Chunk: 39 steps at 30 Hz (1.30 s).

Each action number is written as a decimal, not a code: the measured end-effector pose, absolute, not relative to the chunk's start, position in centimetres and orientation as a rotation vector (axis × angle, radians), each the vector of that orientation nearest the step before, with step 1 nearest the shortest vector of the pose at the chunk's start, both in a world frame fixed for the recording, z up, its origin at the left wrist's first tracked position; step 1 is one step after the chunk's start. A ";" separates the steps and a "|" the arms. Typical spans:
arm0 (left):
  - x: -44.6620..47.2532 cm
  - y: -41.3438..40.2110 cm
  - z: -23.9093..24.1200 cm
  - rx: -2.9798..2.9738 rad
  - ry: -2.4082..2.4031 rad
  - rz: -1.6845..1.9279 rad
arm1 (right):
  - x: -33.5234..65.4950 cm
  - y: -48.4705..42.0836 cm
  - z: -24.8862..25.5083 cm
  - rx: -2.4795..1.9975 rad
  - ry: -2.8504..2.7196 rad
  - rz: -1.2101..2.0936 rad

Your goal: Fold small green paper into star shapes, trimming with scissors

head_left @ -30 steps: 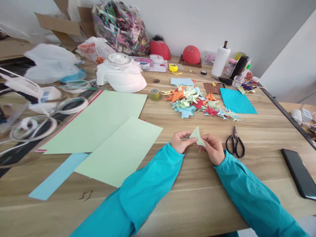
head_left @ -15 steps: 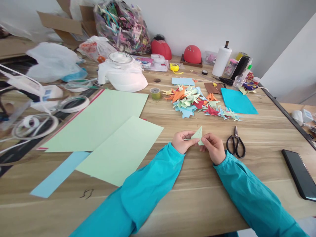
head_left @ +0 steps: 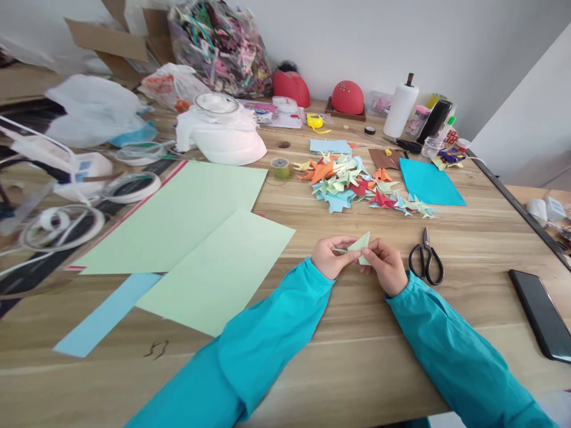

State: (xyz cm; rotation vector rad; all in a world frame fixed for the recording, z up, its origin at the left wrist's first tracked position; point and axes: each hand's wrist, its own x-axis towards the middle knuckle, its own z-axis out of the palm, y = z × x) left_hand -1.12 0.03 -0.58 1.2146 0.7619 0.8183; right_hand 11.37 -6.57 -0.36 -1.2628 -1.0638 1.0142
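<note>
Between my two hands is a small piece of folded pale green paper (head_left: 360,242), with a pointed flap standing up. My left hand (head_left: 332,255) pinches its left side, thumb in front and fingers behind. On the other side, my right hand (head_left: 384,264) grips the lower right part between thumb and fingers. Part of the paper is covered by the fingers. Just right of my right hand lie black-handled scissors (head_left: 426,261), blades pointing away. Beyond both hands is a heap of folded paper cranes (head_left: 343,181) in green, orange, blue and red.
Large pale green sheets (head_left: 214,267) and a blue strip (head_left: 107,315) lie on the left. A black phone (head_left: 542,315) rests at the right. Farther back are a turquoise sheet (head_left: 432,182), a thread spool (head_left: 281,169), a yellow tape measure (head_left: 314,121) and tape rolls (head_left: 132,187).
The folded green paper has tilted, its pointed tip leaning a little more to the right. Both hands keep hold of it in nearly the same place.
</note>
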 end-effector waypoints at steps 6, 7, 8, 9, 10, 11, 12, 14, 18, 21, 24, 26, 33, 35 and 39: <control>-1.1 0.1 -0.8 1.256 0.789 0.834 | 11.5 -6.5 -0.4 -1.265 -1.041 1.012; -1.1 0.1 -0.8 1.247 0.780 0.838 | 11.5 -6.5 -0.5 -1.266 -1.037 1.010; -1.1 0.0 -0.7 1.235 0.765 0.834 | 11.6 -6.5 -0.5 -1.268 -1.032 1.009; -1.1 0.0 -0.6 1.223 0.751 0.824 | 11.6 -6.5 -0.6 -1.271 -1.029 1.010; -1.1 -0.1 -0.5 1.215 0.741 0.813 | 11.6 -6.4 -0.6 -1.274 -1.028 1.012; -1.1 -0.1 -0.5 1.213 0.738 0.804 | 11.6 -6.4 -0.6 -1.277 -1.032 1.017; -1.1 -0.2 -0.4 1.214 0.741 0.799 | 11.6 -6.4 -0.6 -1.279 -1.039 1.021; -1.1 -0.2 -0.3 1.209 0.744 0.792 | 11.6 -6.4 -0.6 -1.283 -1.062 1.029; -1.2 -0.2 -0.4 1.180 0.723 0.781 | 11.6 -6.4 -0.5 -1.281 -1.070 1.056; -1.2 -0.2 -0.4 1.181 0.714 0.777 | 11.7 -6.4 -0.4 -1.281 -1.067 1.085; -1.1 -0.3 -0.4 1.175 0.722 0.789 | 11.6 -6.4 -0.3 -1.288 -1.071 1.064; -1.0 -0.4 -0.4 1.171 0.717 0.802 | 11.6 -6.4 -0.3 -1.292 -1.073 1.032; -0.9 -0.7 -0.5 1.191 0.729 0.775 | 11.5 -6.5 -0.5 -1.289 -1.062 1.056; -0.9 -0.7 -0.6 1.190 0.708 0.764 | 11.5 -6.5 -0.4 -1.290 -1.060 1.065; -0.8 -0.7 -0.6 1.222 0.679 0.788 | 11.4 -6.4 -0.3 -1.298 -1.058 1.023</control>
